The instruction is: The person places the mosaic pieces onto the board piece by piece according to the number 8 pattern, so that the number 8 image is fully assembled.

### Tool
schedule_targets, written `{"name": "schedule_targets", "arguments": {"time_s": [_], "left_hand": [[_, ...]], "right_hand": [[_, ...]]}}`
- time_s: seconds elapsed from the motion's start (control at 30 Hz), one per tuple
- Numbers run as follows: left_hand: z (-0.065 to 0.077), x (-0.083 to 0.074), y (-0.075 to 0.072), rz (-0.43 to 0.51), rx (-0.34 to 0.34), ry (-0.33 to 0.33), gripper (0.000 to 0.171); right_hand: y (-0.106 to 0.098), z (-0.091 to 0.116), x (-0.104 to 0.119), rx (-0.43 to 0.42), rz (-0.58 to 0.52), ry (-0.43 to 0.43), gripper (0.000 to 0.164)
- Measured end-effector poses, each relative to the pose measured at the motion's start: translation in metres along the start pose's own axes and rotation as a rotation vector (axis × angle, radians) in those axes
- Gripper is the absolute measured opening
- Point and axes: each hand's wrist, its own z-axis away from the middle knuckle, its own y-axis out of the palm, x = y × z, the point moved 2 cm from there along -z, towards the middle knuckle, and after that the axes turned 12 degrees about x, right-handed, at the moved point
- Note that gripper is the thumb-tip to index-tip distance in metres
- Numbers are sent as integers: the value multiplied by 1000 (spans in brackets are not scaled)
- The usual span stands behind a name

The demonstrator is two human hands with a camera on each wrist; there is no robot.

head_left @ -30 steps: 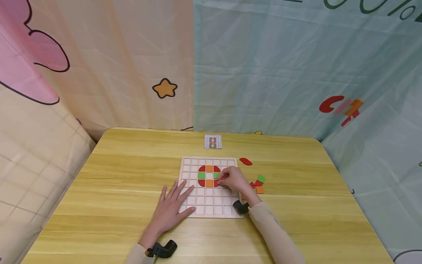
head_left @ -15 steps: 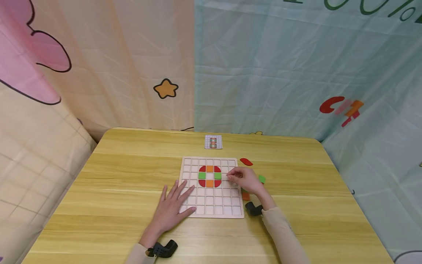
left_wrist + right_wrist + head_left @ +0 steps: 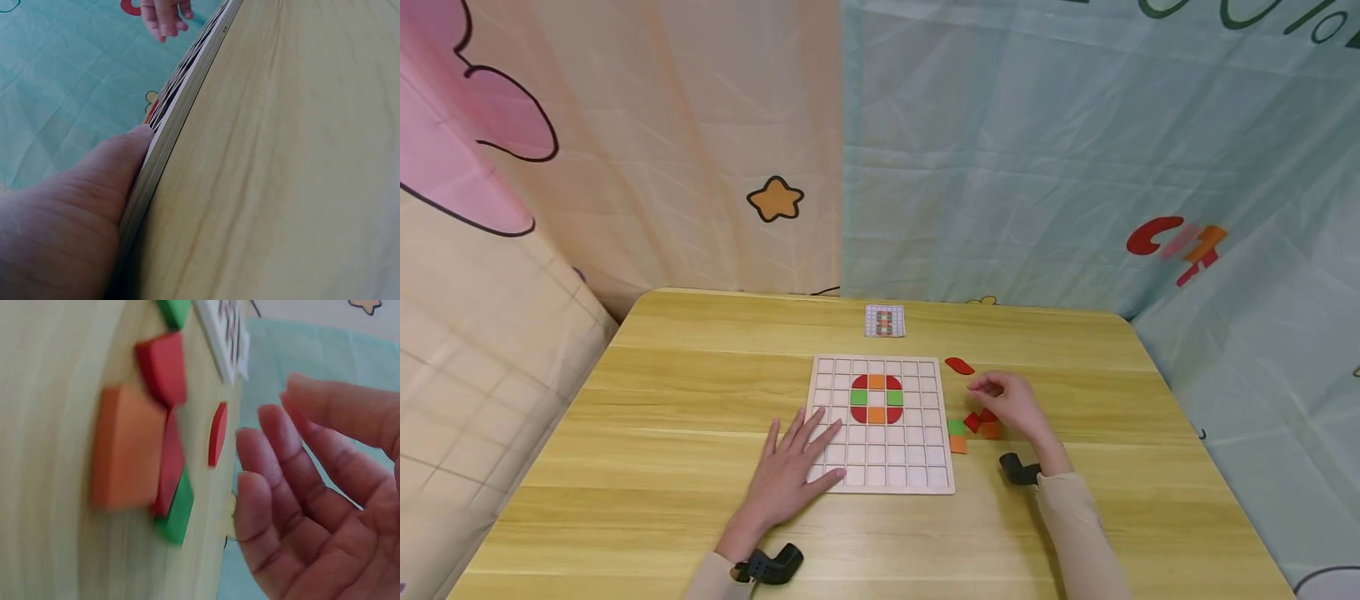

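Note:
My left hand [image 3: 786, 479] lies with fingers spread over the left edge of a white gridded board [image 3: 887, 477]; its thumb [image 3: 106, 165] rests along the board's near edge. On the board, red corner pieces, green squares and orange squares [image 3: 876, 382] form a rounded ring around a bare middle cell. My right hand [image 3: 1011, 404] is above the table right of the board, fingers loosely bent, thumb close to the index finger, nothing held. Below it lie an orange square [image 3: 128, 450], red pieces [image 3: 164, 369] and a green piece [image 3: 178, 512], which the hand hides in the head view.
A red leaf-shaped piece [image 3: 959, 366] lies off the board's top right corner. Green [image 3: 956, 427] and orange [image 3: 958, 445] squares sit against its right edge. A small printed card [image 3: 884, 321] with a similar coloured pattern lies behind the board. Curtains hang beyond the wooden table.
My right hand has drawn back from the ring's lower right corner, moving right over the loose pieces. The red corner piece there now shows uncovered. My left hand has stayed put.

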Motion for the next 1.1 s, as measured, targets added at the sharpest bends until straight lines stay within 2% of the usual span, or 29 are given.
{"name": "schedule_targets", "arguments": {"time_s": [0.2, 0.3, 0.43, 0.6, 0.73, 0.83, 1.1], "left_hand": [[0, 0, 0, -2, -12, 5, 67], [0, 0, 0, -1, -15, 5, 67], [0, 0, 0, -1, -2, -1, 67], [0, 0, 0, -8, -3, -1, 67], [0, 0, 0, -4, -14, 3, 67], [0, 0, 0, -9, -21, 5, 67], [1, 0, 1, -5, -21, 8, 66]], "right_hand": [[-1, 7, -7, 132, 112, 34, 19], [1, 8, -9, 157, 176, 51, 27], [5, 9, -8, 117, 216, 95, 33], [9, 9, -2, 58, 224, 149, 28], [10, 7, -2, 49, 220, 164, 24], [12, 7, -2, 51, 208, 155, 21], [16, 7, -4, 61, 131, 68, 21]]}}
